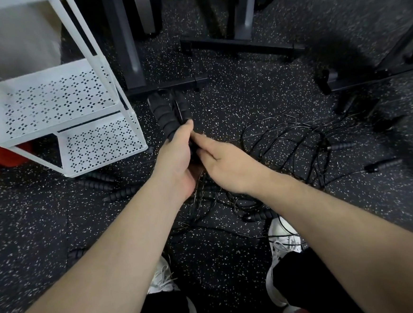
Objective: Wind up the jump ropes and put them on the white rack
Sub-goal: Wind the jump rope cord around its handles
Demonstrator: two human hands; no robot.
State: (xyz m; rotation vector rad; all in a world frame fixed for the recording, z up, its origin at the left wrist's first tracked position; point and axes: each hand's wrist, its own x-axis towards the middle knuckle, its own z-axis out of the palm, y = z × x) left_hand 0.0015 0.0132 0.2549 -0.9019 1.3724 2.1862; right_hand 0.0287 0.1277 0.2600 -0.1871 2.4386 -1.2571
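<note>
My left hand (175, 156) grips two rope handles (170, 114), right hand (222, 162) pinching the cord (I think), and the tangled ropes (286, 150) at right could snag winding.

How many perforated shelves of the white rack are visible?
2: the upper shelf at left, the lower shelf below it, nearer the hands. Others may be outside the view.

The rack (58, 103) stands on the floor (33, 231) at left. Tangled ropes (286, 150) lie right of it, before the machine bases (241, 45). Loose handles (99, 183) lie just before the rack.
</note>
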